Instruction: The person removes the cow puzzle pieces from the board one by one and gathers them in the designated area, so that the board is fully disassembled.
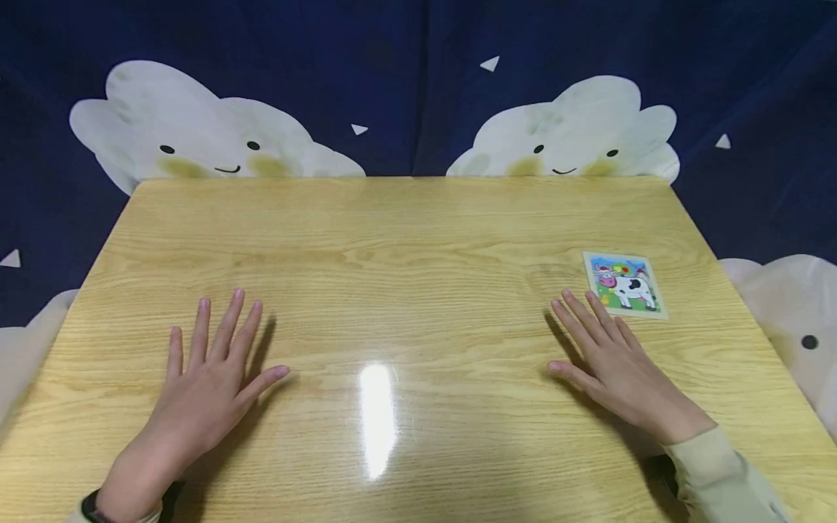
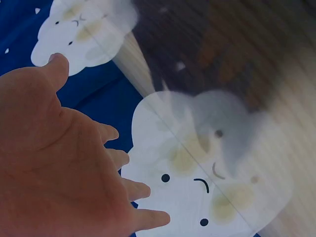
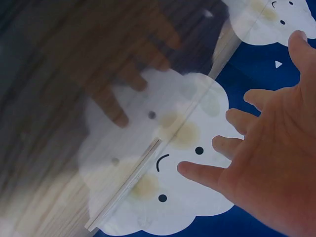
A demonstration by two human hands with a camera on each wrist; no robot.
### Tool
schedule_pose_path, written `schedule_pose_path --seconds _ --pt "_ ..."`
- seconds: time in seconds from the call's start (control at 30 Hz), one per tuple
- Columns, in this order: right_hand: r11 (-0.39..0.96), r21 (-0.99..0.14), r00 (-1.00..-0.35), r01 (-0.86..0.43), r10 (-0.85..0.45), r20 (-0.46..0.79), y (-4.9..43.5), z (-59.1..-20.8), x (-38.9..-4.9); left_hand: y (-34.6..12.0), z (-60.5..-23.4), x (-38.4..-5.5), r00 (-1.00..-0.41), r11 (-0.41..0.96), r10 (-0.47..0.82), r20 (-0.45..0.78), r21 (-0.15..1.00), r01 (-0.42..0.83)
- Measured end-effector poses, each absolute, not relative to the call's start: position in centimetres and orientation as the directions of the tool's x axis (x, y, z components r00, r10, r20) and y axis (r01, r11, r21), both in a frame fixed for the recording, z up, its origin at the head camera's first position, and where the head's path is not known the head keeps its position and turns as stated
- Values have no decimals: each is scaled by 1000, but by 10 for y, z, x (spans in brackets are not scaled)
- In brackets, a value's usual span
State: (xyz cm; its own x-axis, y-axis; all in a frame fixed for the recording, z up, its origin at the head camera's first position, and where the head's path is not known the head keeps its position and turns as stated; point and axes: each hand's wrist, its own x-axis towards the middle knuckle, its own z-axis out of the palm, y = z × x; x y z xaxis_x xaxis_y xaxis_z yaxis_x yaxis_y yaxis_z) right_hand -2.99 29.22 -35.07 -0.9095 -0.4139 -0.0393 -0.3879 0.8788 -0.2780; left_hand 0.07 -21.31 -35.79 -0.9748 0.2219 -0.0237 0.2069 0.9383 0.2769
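A square cow picture board [image 1: 624, 285] with a pale border lies on the right part of the wooden table [image 1: 405, 276]. My right hand [image 1: 615, 374] hovers just in front of it with fingers spread, one fingertip overlapping its near left corner in the head view; whether they touch cannot be told. On the left, my left hand [image 1: 205, 392] is held over the tabletop, fingers straight and apart, holding nothing. In the left wrist view the palm of the left hand [image 2: 64, 163] shows. The right wrist view has the right hand [image 3: 276, 158] and the board's thin edge [image 3: 123, 185].
Behind the table hangs a dark blue cloth [image 1: 405, 87] printed with smiling white clouds [image 1: 203, 138] and small white triangles. A bright glare spot [image 1: 378, 421] lies on the glossy tabletop between the hands. Dark bands are visible at both wrists.
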Motion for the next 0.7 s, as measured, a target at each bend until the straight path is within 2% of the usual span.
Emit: schedule_pose_path --seconds 0.43,0.7 --pt "880 -281 -911 -382 -411 -48 292 -352 -29 -209 -358 -2 -970 932 243 -28 283 226" --pt "870 -272 -901 -412 -434 -24 296 -351 -28 -194 -353 -10 -953 919 302 -24 272 285"
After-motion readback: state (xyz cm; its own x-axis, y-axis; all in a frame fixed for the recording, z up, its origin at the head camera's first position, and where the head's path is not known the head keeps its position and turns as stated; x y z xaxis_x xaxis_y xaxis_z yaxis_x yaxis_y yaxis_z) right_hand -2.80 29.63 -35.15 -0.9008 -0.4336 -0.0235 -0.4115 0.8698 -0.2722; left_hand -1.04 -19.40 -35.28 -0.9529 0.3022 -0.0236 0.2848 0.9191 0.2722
